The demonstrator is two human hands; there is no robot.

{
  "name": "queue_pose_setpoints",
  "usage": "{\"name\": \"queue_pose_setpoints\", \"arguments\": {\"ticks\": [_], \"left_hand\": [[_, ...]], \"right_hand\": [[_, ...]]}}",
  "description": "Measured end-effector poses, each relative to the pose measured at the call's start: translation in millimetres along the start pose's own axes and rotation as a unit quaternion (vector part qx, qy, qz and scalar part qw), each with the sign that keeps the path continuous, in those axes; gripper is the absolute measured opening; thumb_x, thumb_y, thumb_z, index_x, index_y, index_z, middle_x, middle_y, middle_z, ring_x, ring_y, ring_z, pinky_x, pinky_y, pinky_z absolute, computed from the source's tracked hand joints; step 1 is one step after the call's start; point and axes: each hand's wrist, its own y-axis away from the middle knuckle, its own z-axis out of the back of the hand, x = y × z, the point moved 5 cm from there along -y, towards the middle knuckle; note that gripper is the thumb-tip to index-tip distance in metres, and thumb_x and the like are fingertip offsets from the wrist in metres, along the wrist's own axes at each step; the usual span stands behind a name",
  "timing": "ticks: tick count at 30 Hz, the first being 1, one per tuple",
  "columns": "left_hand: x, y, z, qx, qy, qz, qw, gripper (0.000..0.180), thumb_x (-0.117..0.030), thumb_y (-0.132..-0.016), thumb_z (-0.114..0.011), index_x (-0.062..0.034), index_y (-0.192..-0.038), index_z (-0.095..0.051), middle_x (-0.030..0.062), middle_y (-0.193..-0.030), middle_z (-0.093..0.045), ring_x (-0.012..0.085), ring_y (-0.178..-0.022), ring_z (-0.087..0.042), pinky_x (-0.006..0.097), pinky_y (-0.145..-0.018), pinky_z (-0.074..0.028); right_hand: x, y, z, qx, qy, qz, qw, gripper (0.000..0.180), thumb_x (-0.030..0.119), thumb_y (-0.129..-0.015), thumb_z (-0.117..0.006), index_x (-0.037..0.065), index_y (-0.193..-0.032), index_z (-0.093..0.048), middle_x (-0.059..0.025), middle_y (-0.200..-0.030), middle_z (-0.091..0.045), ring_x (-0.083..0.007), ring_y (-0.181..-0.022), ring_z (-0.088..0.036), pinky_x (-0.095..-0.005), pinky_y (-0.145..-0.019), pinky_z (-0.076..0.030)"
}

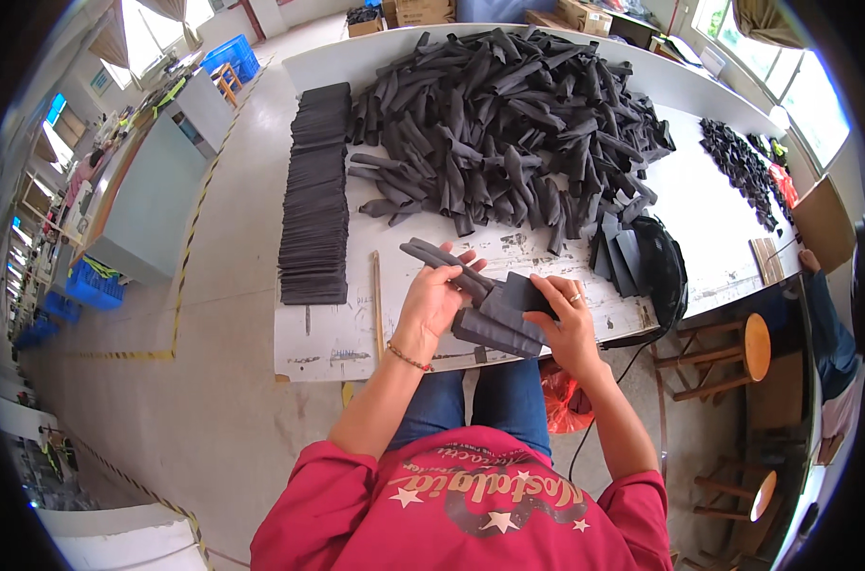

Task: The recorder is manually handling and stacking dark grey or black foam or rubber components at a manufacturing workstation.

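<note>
1. Cloth point(498, 330), dark grey, part rolled and part folded flat, spans the space between the fingers of both hands, over the near edge of the white table point(345, 335).
2. Left hand point(434, 301): thumb and fingers close round the rolled lengths point(429, 253), whose far ends poke out past them; the fingertips beyond stand slightly spread.
3. Right hand point(570, 322): thumb and forefinger pinch a small flat panel point(519, 291) by its right side; whether they also grip the folds beneath, I cannot tell.
4. Left of the left fingers lie a wooden stick point(377, 297) and, farther out, a neat stack point(314, 205) of dark pieces. Beyond both hands' fingertips spreads a loose heap point(509, 133); right of the right fingers, flat pieces point(621, 257) rest beside a black bag point(677, 285).
5. Step in hand, as I judge it: sorting and straightening pieces between the fingers.
6. The next move seems to call for steady left fingers while the right ones line up the edges.
</note>
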Motion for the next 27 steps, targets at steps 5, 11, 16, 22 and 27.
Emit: {"name": "queue_pose_setpoints", "arguments": {"ticks": [5,11,16,22,27], "left_hand": [[-1.8,-0.3,5.4,-0.018,-0.047,-0.037,0.998,0.034,0.002,-0.091,-0.057,-0.0004,-0.121,-0.043,0.0183,-0.114,-0.059,0.0341,-0.106,-0.063,0.044,-0.089,-0.055],[-2.7,-4.4,14.3,-0.051,-0.08,-0.051,0.994,0.024,-0.009,-0.088,-0.07,-0.0005,-0.105,-0.056,0.0136,-0.099,-0.067,0.0317,-0.097,-0.068,0.039,-0.084,-0.059],[-2.1,-6.3,18.1,-0.074,-0.071,-0.051,0.993,0.025,-0.012,-0.087,-0.071,0.0004,-0.103,-0.057,0.0142,-0.097,-0.067,0.0313,-0.092,-0.07,0.038,-0.079,-0.06],[-0.6,-3.0,9.9,-0.069,-0.07,-0.037,0.994,0.032,-0.015,-0.085,-0.074,0.0019,-0.106,-0.056,0.0163,-0.098,-0.069,0.0276,-0.089,-0.071,0.034,-0.074,-0.06],[3.0,-1.2,6.5,-0.046,-0.106,-0.012,0.993,0.032,-0.017,-0.088,-0.071,0.0022,-0.108,-0.057,0.0177,-0.102,-0.069,0.0271,-0.09,-0.07,0.035,-0.077,-0.06]], "right_hand": [[5.5,6.6,-2.4,0.004,-0.012,-0.013,1.0,0.048,0.005,-0.07,-0.077,0.004,-0.117,-0.066,-0.0139,-0.113,-0.062,-0.0331,-0.099,-0.055,-0.039,-0.087,-0.046],[1.5,12.2,-4.6,-0.011,-0.049,-0.008,0.999,0.039,0.003,-0.071,-0.077,0.004,-0.109,-0.069,-0.0135,-0.113,-0.066,-0.031,-0.098,-0.06,-0.0371,-0.084,-0.049],[11.5,6.3,-5.1,-0.027,-0.071,-0.015,0.997,0.039,0.002,-0.071,-0.077,0.004,-0.109,-0.069,-0.0131,-0.108,-0.066,-0.0296,-0.096,-0.06,-0.0359,-0.083,-0.049],[15.7,2.1,-9.7,-0.012,-0.029,-0.01,0.999,0.041,-0.003,-0.07,-0.075,0.003,-0.11,-0.067,-0.0103,-0.095,-0.062,-0.0303,-0.089,-0.057,-0.0387,-0.075,-0.049],[22.3,-2.1,-11.2,-0.026,0.041,0.051,0.998,0.036,-0.003,-0.072,-0.072,0.006,-0.106,-0.069,-0.0066,-0.092,-0.06,-0.0275,-0.085,-0.055,-0.0389,-0.075,-0.045]]}}
